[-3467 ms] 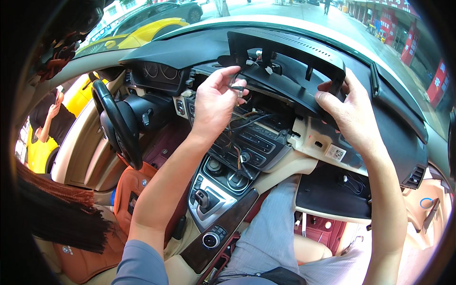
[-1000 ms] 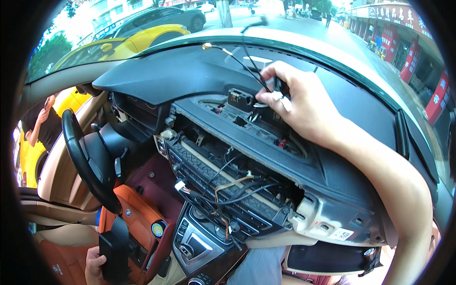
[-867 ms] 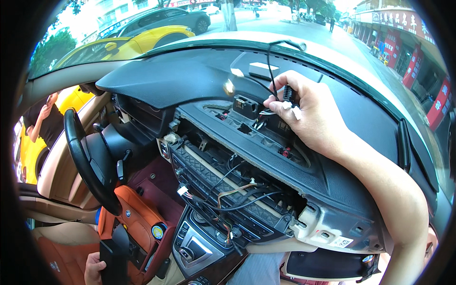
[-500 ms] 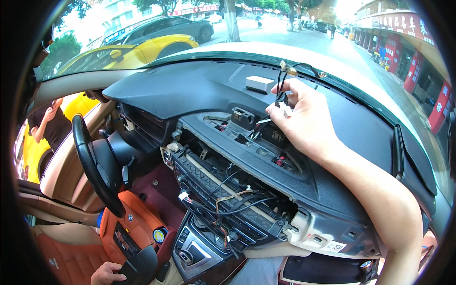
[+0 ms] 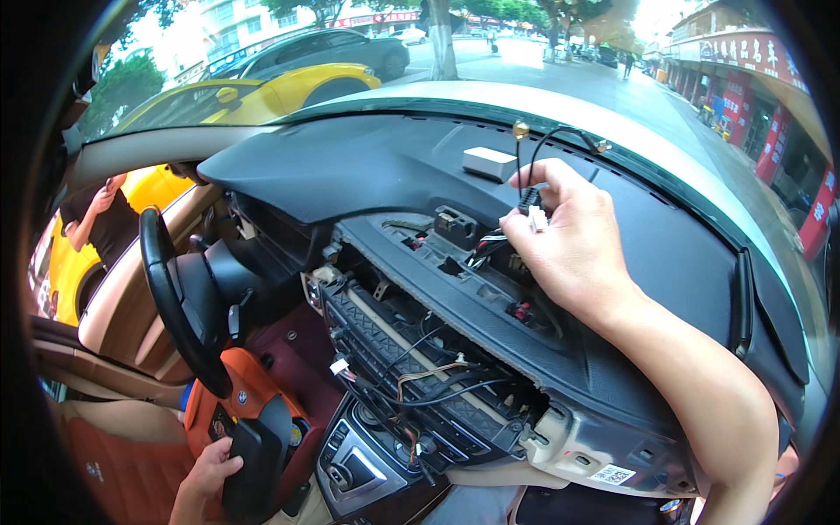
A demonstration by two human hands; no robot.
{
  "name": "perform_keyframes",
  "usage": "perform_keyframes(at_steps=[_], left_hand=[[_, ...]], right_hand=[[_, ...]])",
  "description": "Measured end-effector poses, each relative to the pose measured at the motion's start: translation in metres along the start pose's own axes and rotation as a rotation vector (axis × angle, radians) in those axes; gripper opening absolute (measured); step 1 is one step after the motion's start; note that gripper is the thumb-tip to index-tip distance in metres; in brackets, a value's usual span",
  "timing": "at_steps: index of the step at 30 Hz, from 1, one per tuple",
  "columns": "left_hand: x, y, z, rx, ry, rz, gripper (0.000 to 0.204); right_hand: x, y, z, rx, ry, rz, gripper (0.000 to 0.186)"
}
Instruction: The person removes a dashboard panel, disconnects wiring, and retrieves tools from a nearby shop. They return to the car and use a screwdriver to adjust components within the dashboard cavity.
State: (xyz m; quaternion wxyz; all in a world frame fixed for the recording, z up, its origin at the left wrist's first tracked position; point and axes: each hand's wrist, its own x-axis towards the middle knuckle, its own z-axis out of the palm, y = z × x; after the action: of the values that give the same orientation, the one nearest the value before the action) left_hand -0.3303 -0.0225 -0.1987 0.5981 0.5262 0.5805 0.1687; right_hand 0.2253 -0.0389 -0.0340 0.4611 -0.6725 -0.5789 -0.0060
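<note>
My right hand is closed on a bundle of black cables and connectors, including a white plug and a gold-tipped lead, above the opened centre dashboard. A dark mount sits in the opening left of it. A small silver box rests on the dashboard top behind my fingers. At the lower left, my left hand grips a black panel over the orange seat area. Loose wires hang across the exposed centre console.
The steering wheel is at the left, the gear selector below, the dropped glovebox at lower right. Outside, a person holds something beside a yellow car; the street shows through the windscreen.
The black panel has gone from between both hands to my left hand at the lower left. My right hand now holds cables; their upper ends have bent lower over the dashboard.
</note>
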Motion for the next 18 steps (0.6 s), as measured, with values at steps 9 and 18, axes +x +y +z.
perform_keyframes(at_steps=[9, 18], left_hand=[[-0.018, 0.013, -0.022, -0.09, -0.034, 0.125, 0.047], [-0.065, -0.008, -0.118, -0.125, 0.129, 0.106, 0.055]], right_hand=[[0.015, 0.036, 0.01, -0.19, 0.059, -0.223, 0.035], [0.005, -0.009, -0.02, -0.032, -0.125, -0.121, 0.026]])
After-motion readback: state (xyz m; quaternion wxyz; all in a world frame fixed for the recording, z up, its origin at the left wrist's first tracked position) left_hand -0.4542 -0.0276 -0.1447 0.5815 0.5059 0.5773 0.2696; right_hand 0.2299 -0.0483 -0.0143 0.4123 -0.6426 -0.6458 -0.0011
